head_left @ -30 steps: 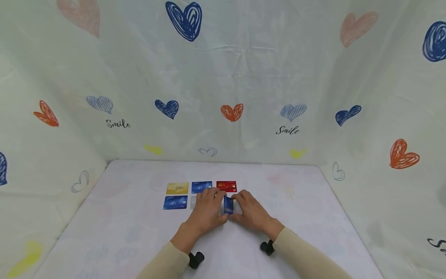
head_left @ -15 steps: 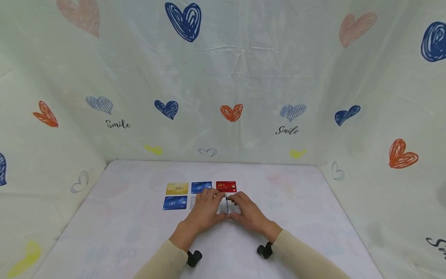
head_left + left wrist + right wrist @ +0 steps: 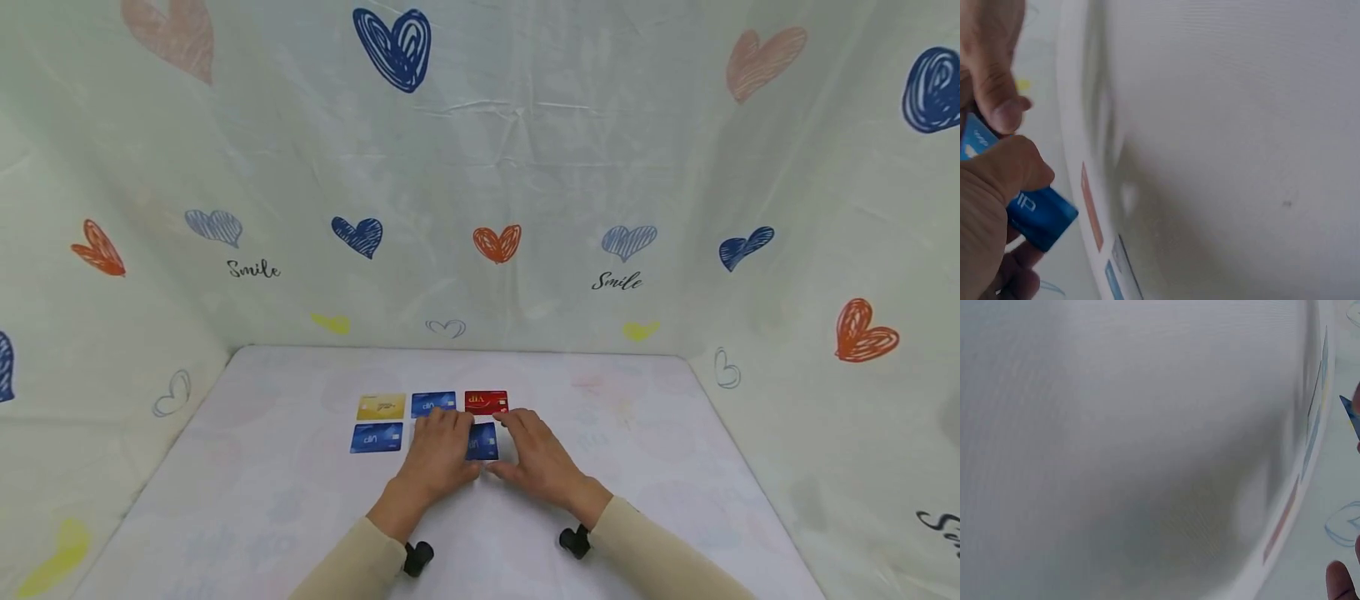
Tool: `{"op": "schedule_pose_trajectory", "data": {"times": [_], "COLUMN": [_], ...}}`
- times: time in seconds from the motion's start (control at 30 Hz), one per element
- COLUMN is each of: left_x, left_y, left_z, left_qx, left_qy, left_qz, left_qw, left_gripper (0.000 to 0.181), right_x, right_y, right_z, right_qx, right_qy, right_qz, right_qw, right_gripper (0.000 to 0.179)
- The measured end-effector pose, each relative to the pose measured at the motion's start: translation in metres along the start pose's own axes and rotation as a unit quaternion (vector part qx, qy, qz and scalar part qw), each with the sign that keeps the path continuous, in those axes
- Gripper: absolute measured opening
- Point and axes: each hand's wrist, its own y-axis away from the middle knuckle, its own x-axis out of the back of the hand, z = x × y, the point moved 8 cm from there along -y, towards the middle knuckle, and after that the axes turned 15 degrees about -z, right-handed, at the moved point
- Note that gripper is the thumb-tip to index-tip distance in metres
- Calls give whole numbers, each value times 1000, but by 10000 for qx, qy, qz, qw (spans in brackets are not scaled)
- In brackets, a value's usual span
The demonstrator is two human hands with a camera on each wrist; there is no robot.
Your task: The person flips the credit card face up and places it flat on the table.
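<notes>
My left hand [image 3: 435, 458] pinches a blue VIP card [image 3: 482, 442] with its thumb on the printed face, as the left wrist view shows. Part of the card [image 3: 1041, 219] is hidden behind the thumb. My right hand [image 3: 540, 458] is just right of the card, thumb and fingers spread apart; whether they touch its edge I cannot tell. Beyond the hands lie a yellow card [image 3: 381, 407], a blue card [image 3: 432, 403] and a red VIP card [image 3: 486, 402]. Left of my left hand lies another blue VIP card [image 3: 377, 437].
The cards lie in rows on a white-covered table [image 3: 637, 433]. A pale curtain [image 3: 555, 183] with printed hearts stands behind and at both sides. A black wrist camera [image 3: 418, 558] sits under my left forearm, another black camera [image 3: 575, 542] under the right.
The held card has turned from a narrow view, through edge-on, to showing its VIP face. My right fingers have come away from it a little. The cards on the table have stayed put.
</notes>
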Motion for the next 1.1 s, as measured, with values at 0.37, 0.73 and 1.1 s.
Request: {"op": "schedule_pose_trajectory", "data": {"times": [0.37,0.73,1.1], "left_x": [-8,-16,-24], "left_y": [-4,-8,-22], "left_z": [11,4,2], "left_qx": [-6,154,140], "left_qy": [-405,-574,-596], "left_qz": [-67,24,-553], "left_qw": [9992,9982,9966], "left_gripper": [75,70,64], "right_x": [6,-1,-13], "right_y": [6,5,-7], "right_z": [-4,17,33], "right_qx": [64,-396,-720], "right_qy": [1737,1260,499], "right_qz": [371,-125,-807], "right_qw": [9841,9912,9929], "right_gripper": [65,60,58]}}
